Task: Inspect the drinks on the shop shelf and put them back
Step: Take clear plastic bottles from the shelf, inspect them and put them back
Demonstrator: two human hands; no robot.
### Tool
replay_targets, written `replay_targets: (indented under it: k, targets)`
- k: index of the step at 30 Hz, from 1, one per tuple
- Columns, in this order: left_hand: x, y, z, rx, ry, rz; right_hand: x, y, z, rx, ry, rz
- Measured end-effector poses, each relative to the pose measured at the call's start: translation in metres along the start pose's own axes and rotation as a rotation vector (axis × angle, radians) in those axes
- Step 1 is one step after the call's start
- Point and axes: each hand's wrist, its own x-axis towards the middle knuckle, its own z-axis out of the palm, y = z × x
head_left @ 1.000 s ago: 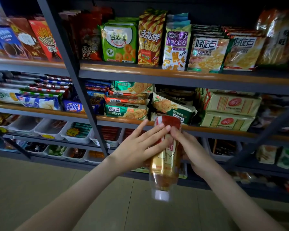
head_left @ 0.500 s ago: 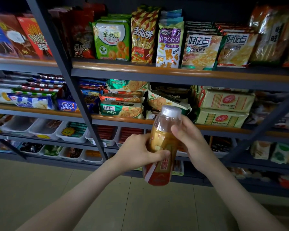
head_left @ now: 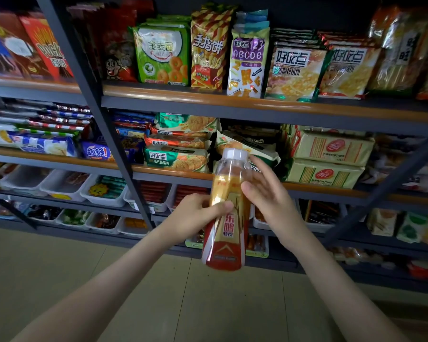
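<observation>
You are in the middle of the job. The drink bottle is out in front of you, in the middle of the frame, cap up and leaning a little. It is not back on the shelf yet, so I think you are looking it over now. Putting it away is left to do. I cannot see any other drinks on these shelves, only snack packs above.

Your left hand comes up from the lower left and wraps around the bottle's middle, thumb across the front. Your right hand comes from the lower right. Its fingers are spread loose against the bottle's upper side, touching it but not closed around it.
</observation>
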Motion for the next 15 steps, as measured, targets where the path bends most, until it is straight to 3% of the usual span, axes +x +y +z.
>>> replay_targets:
  k: [4,8,11,15]
  targets:
    - [0.007,0.015,-0.001,0.040,0.143,-0.035,-0.005,-0.010,0.003,-0.299,-0.044,-0.012]
    - [0.019,0.043,-0.011,0.169,0.195,-0.019,0.005,-0.019,-0.005,-0.272,0.014,-0.040]
    - [0.035,0.072,-0.022,0.431,0.245,0.083,0.021,-0.029,-0.008,-0.318,0.014,-0.101]
    - [0.050,0.111,-0.033,0.598,0.332,0.140,0.043,-0.047,-0.018,-0.297,0.096,-0.329]
